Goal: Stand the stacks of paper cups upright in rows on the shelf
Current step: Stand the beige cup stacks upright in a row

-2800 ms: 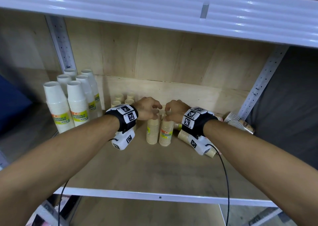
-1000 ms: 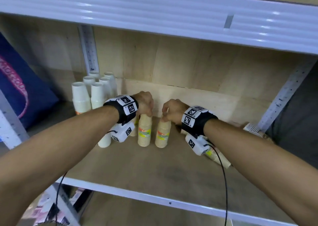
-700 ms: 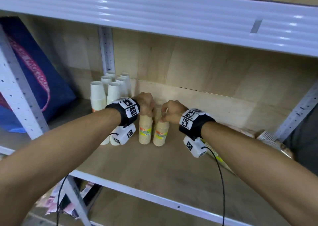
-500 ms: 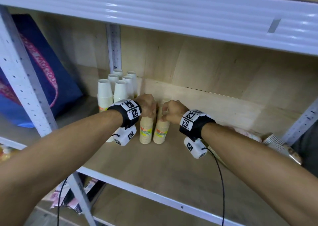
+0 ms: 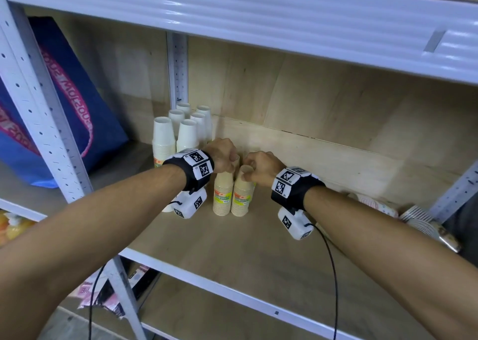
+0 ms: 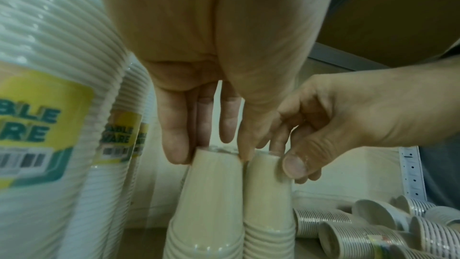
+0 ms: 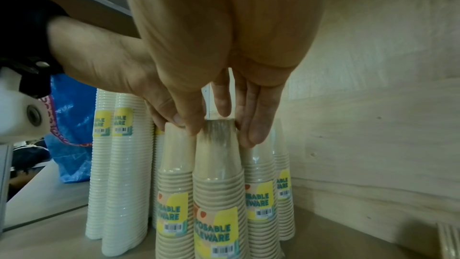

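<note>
In the head view, two beige stacks of paper cups are seen standing upright side by side, touching, on the wooden shelf point(image 5: 258, 251); the left beige stack point(image 5: 223, 194) is gripped at its top by the left hand point(image 5: 222, 155), and the right beige stack point(image 5: 242, 193) is gripped at its top by the right hand point(image 5: 261, 167), both hands being curled over the uppermost cups. Just to the left, a cluster of white cup stacks point(image 5: 181, 130) is stood in rows against the back corner, and a blue bag point(image 5: 77, 101) is seen in the neighbouring bay. At the far right of the shelf, further cup stacks point(image 5: 377, 205) are laid on their sides. In the left wrist view, the fingers point(image 6: 174, 141) of the left hand are shown closed narrowly around the top of the left beige stack point(image 6: 211, 194), while the right hand point(image 6: 336, 117) is seen pinching the top of the right beige stack point(image 6: 268, 194); labelled white stacks point(image 6: 49, 125) fill the left edge, and lying stacks point(image 6: 373, 229) are visible low on the right. In the right wrist view, the right hand point(image 7: 224, 66) is shown clasping the top of the nearer beige stack point(image 7: 219, 184), the left hand point(image 7: 119, 70) is placed on the stack beside it point(image 7: 174, 184), and more upright beige stacks point(image 7: 261, 184) are set just behind.
</note>
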A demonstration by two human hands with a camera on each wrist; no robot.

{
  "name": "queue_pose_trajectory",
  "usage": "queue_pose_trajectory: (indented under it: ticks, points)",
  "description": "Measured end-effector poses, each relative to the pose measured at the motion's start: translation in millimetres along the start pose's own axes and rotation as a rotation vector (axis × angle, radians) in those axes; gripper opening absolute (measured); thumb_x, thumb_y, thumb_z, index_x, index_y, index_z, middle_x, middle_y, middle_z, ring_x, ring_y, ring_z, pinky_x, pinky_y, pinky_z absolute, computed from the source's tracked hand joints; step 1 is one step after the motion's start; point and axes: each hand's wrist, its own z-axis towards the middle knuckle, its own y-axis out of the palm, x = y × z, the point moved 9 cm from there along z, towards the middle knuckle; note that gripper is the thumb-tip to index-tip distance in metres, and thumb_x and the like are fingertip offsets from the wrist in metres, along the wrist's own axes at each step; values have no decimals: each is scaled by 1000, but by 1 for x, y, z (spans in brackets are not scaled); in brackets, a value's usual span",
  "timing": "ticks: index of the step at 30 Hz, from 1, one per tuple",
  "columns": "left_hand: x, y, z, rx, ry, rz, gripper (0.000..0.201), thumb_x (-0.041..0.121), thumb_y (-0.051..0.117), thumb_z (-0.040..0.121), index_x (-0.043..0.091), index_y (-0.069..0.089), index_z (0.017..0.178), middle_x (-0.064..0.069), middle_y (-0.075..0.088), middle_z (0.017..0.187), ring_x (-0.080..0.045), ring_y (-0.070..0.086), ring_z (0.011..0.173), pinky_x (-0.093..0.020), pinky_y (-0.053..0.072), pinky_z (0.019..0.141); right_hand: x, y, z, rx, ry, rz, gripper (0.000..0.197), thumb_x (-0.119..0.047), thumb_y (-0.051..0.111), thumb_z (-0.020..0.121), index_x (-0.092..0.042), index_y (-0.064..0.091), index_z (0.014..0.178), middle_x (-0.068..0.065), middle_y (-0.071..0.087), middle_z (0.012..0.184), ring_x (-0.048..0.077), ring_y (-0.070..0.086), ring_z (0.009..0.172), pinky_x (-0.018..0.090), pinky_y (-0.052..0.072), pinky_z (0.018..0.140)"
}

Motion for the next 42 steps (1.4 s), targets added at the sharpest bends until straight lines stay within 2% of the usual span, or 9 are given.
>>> queue_pose_trajectory:
  ticks: [3,8,13,19,23,29,33,39,42]
  points:
    - [2,-8,8,42,-3,-6,21,23,71,81,24,71,102,0,63,106,-19,61,91,-27,51,74,8,-11,2,-8,13,-20,39,-39,76,74,-18,66,106,1,64,95,23,62,91,35,54,80]
    - [18,-18,23,37,60,-50,19,25,74,76,36,63,87,5,59,105,-15,61,88,-30,54,78,44,-44,2,31,102,-94,50,-47,76,71,-27,61,115,5,62,110,23,61,97,31,48,78]
    - [56,-15,38,18,162,-91,23,28,74,82,27,67,104,4,57,102,-16,58,93,-28,48,80,91,-71,-20,29,220,-136,46,-45,76,74,-28,60,113,3,62,110,22,60,98,30,46,78]
    - [121,15,52,-60,301,-105,30,31,77,82,24,68,109,3,57,103,-18,59,96,-27,47,85,148,-93,-66,30,341,-159,43,-41,75,78,-26,59,115,1,61,114,21,59,103,33,49,88]
    - [164,41,56,-107,414,-113,31,28,77,82,24,68,111,7,54,103,-16,58,94,-26,45,82,183,-99,-103,27,449,-159,43,-39,74,80,-25,58,117,0,62,115,21,60,102,32,49,86]
    - [214,90,59,-184,538,-100,30,18,70,86,18,68,116,3,59,109,-16,58,93,-23,45,78,222,-77,-151,-11,560,-166,45,-36,76,78,-20,60,118,1,62,114,21,59,108,27,44,80]
    - [231,127,65,-255,560,-75,34,14,68,86,19,66,120,-2,61,118,-19,60,99,-28,49,83,242,-48,-172,-108,629,-169,57,-41,74,79,-22,54,128,2,54,129,23,53,120,31,42,95]
    - [242,166,77,-288,569,-63,40,22,73,83,23,63,121,-3,58,126,-20,57,107,-28,46,84,265,-8,-188,-189,675,-120,69,-41,73,82,-16,46,140,7,44,144,26,44,130,29,39,98]
    - [244,178,83,-300,564,-27,42,21,72,84,21,62,125,-3,58,124,-22,58,107,-27,44,82,270,9,-194,-233,690,-103,76,-35,70,86,-12,33,149,10,32,153,28,34,139,30,34,105]
